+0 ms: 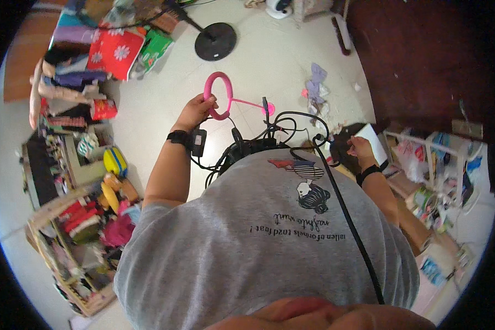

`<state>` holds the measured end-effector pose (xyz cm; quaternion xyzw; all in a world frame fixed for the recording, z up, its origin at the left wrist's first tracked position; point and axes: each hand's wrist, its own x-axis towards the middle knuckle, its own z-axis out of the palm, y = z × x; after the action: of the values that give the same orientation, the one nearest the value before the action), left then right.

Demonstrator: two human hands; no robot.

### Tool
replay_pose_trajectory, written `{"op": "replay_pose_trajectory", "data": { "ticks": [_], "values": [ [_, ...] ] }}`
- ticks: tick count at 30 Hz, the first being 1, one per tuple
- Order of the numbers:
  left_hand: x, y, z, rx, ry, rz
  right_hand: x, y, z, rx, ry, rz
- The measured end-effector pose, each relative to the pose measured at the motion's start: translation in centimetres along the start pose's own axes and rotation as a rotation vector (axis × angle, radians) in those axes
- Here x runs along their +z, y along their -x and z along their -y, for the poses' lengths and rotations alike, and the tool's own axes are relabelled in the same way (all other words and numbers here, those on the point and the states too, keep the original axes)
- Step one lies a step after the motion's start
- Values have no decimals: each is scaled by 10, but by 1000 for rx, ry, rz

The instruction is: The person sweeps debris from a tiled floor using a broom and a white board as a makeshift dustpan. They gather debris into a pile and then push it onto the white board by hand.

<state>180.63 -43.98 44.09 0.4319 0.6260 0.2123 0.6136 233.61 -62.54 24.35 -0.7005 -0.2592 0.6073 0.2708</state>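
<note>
My left hand (195, 111) is closed around the edge of a pink ring (221, 115), held out in front at the left, above the floor. A thin pink strap runs from the ring to a small round pink piece (272, 108) on the right, partly crossed by black cables. My right hand (361, 150) is raised at the right with its fingers curled in. Whatever they hold, if anything, is hidden. Right behind that hand is a flat white panel (372, 142) over something dark. Both wrists wear black bands.
Black cables (313, 140) loop at my waist. Ahead stands a round black base (215, 42) with a pole. Purple cloth-like scraps (315, 82) lie on the floor. Shelves with clothes and toys (93, 214) line the left; a white rack (423, 159) stands at the right.
</note>
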Motion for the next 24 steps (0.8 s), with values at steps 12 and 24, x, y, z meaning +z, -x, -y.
{"op": "replay_pose_trajectory", "data": {
  "ticks": [12, 24],
  "values": [
    [-119, 67, 9, 284, -473, 187, 351, 32, 323, -939, 713, 592],
    [-241, 62, 80, 345, -504, 93, 548, -13, 347, -1234, 889, 1192]
  ]
}}
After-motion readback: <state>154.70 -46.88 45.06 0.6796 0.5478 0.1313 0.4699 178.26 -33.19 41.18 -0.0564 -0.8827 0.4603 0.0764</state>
